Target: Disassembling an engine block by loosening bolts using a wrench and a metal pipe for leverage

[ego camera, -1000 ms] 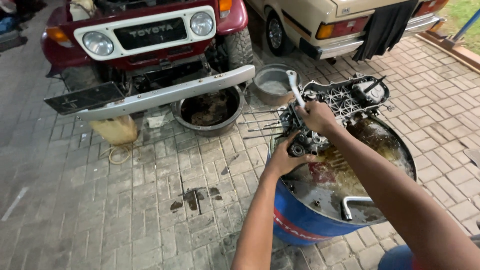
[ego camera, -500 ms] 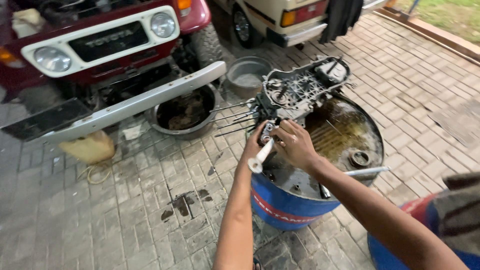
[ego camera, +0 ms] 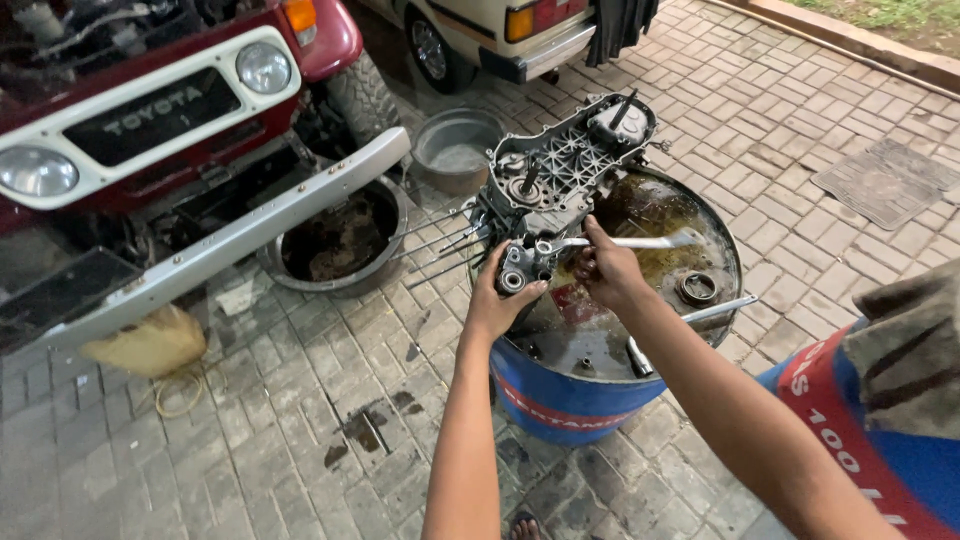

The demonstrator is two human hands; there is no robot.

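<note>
Left hand (ego camera: 497, 300) cupped under near end of engine crankcase (ego camera: 560, 170), fingers closed on a small round boss by the bearing. Right hand (ego camera: 607, 272) fisted tight on a bright steel wrench (ego camera: 625, 242); shaft level, ring end seated on a fastener near the left hand. Crankcase: cast grey aluminium, ribbed inside, greasy, four long bare studs projecting left; lies tilted across rim of blue steel drum (ego camera: 570, 400), far end past the rim, near end overhanging toward the person. Drum top shallow, pooled with brown oily liquid; a bearing ring (ego camera: 697, 288) and a chrome tube (ego camera: 712, 310) lying in it. Risks, judged: wrench slipping off fastener because of oil film, knuckles striking ribs or studs; casting sliding or tipping off rim under turning force, as only one hand steadies it. Surroundings: interlocking grey paving (ego camera: 300, 430), oil-stained; round metal basin (ego camera: 340, 240) of dark residue under bumper of red off-road vehicle (ego camera: 150, 110); second empty grey basin (ego camera: 457, 150) beyond; cream car (ego camera: 520, 30) behind; tan sack (ego camera: 150, 340) at left.
</note>
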